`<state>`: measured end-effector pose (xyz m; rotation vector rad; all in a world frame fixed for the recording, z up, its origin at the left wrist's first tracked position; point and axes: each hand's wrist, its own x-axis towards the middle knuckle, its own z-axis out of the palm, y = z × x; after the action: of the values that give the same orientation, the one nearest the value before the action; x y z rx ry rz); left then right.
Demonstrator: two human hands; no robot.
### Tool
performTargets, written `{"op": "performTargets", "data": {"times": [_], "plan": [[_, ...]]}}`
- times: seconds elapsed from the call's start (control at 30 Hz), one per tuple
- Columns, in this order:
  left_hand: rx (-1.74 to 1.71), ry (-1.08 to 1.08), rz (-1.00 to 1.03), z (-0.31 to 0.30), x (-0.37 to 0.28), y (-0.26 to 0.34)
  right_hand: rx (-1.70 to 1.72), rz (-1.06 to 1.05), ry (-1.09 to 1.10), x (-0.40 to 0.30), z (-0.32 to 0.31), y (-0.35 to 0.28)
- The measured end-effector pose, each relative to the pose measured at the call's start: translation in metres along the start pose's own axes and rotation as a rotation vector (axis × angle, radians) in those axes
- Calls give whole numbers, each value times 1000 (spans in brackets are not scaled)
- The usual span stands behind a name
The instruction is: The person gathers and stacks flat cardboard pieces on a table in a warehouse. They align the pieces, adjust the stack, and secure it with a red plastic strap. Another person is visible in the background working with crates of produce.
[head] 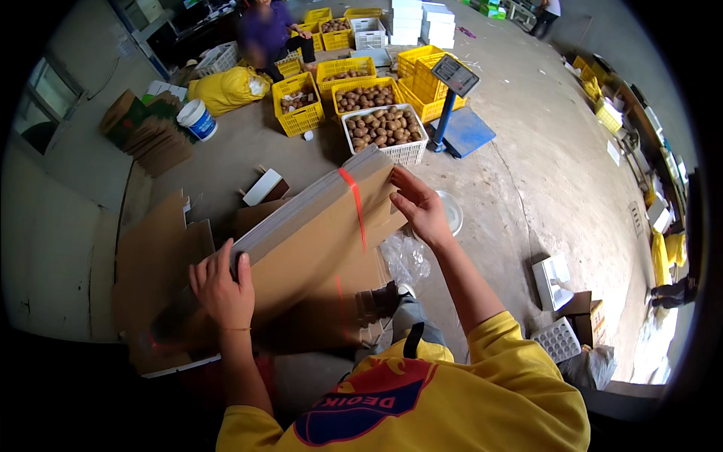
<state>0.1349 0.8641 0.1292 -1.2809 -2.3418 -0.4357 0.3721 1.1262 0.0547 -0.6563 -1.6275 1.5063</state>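
Note:
A thick bundle of flattened cardboard boxes [316, 231], bound with a red strap [357, 206], stands tilted in front of me. My left hand [226, 285] grips its near left corner, fingers over the top edge and thumb on the front face. At the far right end, my right hand [418, 206] holds the bundle's corner with curved fingers; part of that contact is hidden. More flat cardboard [164, 248] lies beneath and to the left. Beside the bundle, on the floor below my right hand, is crumpled clear plastic [405, 257].
Ahead stand a white crate of brown, kiwi-like fruit [409, 153], yellow crates [299, 121] and a blue platform scale [466, 133]. A seated person [274, 34] is behind them. A white bucket [196, 120] stands left; a foam box [551, 282] and open carton [596, 322] lie right.

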Motion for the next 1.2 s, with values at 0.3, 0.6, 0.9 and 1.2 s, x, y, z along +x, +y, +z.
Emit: {"op": "performTargets", "data": {"times": [0.3, 0.6, 0.9, 1.2], "plan": [[51, -39, -59, 19, 36, 80, -29, -124, -207, 7, -14, -16], [31, -148, -149, 6, 28, 79, -81, -301, -286, -12, -19, -16], [-2, -134, -129, 0, 30, 76, -37, -265, -341, -26, -19, -16], [-3, -139, -110, 1, 33, 78, -317, -98, -189, -21, -37, 17]]}}
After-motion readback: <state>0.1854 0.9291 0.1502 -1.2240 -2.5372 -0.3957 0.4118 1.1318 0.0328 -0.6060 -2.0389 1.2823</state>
